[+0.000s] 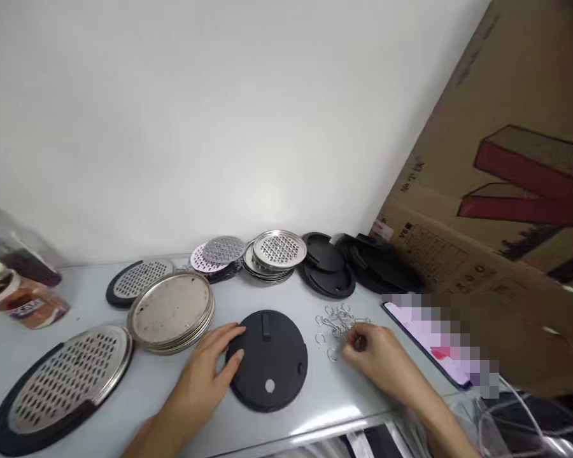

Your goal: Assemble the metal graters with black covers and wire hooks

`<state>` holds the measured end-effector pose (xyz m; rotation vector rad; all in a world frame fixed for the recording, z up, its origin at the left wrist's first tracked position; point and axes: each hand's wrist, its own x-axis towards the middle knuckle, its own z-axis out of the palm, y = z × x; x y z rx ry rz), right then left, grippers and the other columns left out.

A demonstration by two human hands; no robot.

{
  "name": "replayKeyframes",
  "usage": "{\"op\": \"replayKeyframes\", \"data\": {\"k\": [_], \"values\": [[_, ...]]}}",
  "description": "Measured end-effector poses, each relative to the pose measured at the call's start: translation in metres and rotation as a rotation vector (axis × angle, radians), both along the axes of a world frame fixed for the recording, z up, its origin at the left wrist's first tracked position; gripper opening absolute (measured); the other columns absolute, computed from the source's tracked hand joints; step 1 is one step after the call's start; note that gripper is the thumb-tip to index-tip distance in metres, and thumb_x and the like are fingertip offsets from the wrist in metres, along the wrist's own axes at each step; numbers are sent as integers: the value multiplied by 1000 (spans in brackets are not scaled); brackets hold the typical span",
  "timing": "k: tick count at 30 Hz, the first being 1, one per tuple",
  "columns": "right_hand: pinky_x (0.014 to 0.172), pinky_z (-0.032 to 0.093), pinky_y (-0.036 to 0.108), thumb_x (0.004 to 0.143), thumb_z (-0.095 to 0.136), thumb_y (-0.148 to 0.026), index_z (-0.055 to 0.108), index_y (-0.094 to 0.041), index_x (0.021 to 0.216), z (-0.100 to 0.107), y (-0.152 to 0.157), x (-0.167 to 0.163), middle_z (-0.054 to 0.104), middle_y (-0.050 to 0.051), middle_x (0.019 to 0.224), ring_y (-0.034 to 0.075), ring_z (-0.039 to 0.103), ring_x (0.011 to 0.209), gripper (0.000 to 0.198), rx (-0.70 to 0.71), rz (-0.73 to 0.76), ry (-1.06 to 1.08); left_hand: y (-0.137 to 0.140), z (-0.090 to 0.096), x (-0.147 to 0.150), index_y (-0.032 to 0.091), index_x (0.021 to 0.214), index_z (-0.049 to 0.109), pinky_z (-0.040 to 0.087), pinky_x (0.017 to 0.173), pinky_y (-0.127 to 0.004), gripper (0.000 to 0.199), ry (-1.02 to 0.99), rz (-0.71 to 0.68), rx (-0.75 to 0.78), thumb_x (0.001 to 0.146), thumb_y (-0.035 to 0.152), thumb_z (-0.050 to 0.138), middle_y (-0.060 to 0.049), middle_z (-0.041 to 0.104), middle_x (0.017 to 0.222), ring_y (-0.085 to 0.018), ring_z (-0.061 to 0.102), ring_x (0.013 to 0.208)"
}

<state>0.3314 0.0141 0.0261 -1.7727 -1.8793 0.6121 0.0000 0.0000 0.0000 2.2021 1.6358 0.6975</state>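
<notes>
A round black plastic disc [267,362] lies flat on the table, with a raised tab near its top and a pale round spot lower down. My left hand [203,372] rests at the disc's left edge, thumb and fingers apart and touching its rim. To the right, a loose pile of small metal rings [332,324] lies scattered. My right hand [375,353] is at this pile's right side, fingertips curled together in a pinch. What the pinch holds, if anything, is hidden by the fingers.
Stacked metal discs [172,308], a grater plate in a black holder [69,381] and another grater [143,280] lie left. Behind are grater plates [279,248] and black discs [327,280]. A phone [424,337] and cardboard box [506,254] flank the right; a jar [26,299] stands left.
</notes>
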Motion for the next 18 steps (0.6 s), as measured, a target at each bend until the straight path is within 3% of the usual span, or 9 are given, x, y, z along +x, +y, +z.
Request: {"op": "replayKeyframes", "data": {"k": [4,7,10,13,18], "values": [[56,36,26,69,57,-16,55,-19,63,-7,1,3,57,-2,58,13,50,57,7,-93,-43,326,-8,19,13,23,125,58,44,102,-50,34,57,-32,220,93,23,49,-10,57,130,-27,52,120],[49,34,24,73,64,-21,55,-18,68,-12,0,0,54,-4,54,10,45,49,10,-203,-53,680,-12,41,47,21,121,60,44,98,-46,32,99,-161,294,91,14,49,-9,61,123,-26,52,113],[49,38,23,71,76,-28,61,-18,88,-13,1,-5,60,-2,63,12,52,55,24,-196,-80,963,-7,57,92,21,102,68,46,90,-46,21,196,-366,213,90,13,53,-7,68,102,-26,56,101],[49,39,21,67,82,-31,64,-17,107,-10,2,-7,64,2,77,13,55,64,46,-151,-143,1092,9,62,127,17,92,69,47,86,-46,12,267,-518,120,88,23,60,-8,68,91,-28,56,96],[53,44,22,70,82,-36,71,-17,94,-8,0,-6,67,4,77,13,56,65,33,-155,-158,1172,43,58,153,15,96,71,45,89,-47,22,357,-581,-69,83,32,69,-13,70,98,-32,56,103]]}}
